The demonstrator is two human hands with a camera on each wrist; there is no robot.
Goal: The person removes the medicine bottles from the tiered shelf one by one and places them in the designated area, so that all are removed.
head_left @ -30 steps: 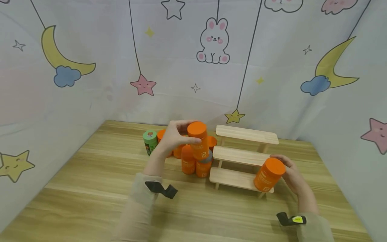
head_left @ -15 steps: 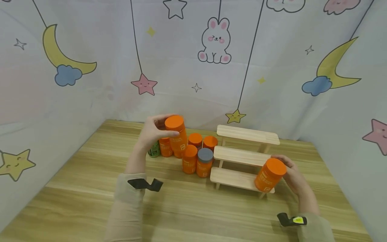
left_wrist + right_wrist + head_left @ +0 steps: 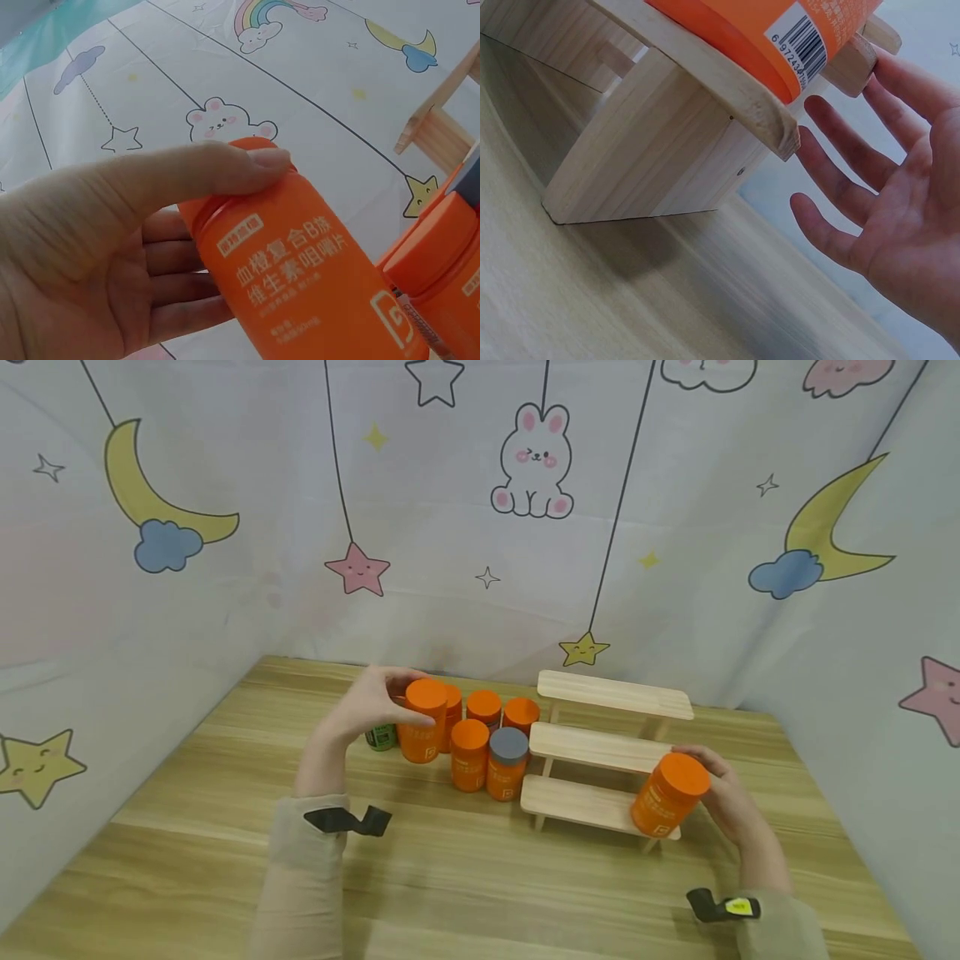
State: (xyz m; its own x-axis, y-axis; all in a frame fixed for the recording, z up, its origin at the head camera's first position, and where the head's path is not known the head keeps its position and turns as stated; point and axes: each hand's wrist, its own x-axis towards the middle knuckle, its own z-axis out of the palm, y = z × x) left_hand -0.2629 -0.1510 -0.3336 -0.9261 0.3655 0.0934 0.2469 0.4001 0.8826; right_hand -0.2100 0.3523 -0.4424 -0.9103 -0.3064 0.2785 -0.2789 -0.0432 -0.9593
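My left hand grips an orange vitamin bottle with an orange lid, its thumb across the top and its fingers behind. That bottle is upright at the left end of the orange group; whether its base touches the table I cannot tell. On the right end of the lowest step of a wooden three-tier rack stands another orange vitamin bottle. My right hand is just beside it, with loosely extended fingers near the rack's edges. In the head view this bottle hides part of that hand.
Between the left hand and the rack stand several orange bottles, one with a grey lid. A green container is partly hidden behind the left hand. Printed fabric hangs around the wooden table.
My left hand has carried its bottle left, away from the rack, and then lowered it beside the other bottles. The right hand and the bottle on the rack have stayed put.
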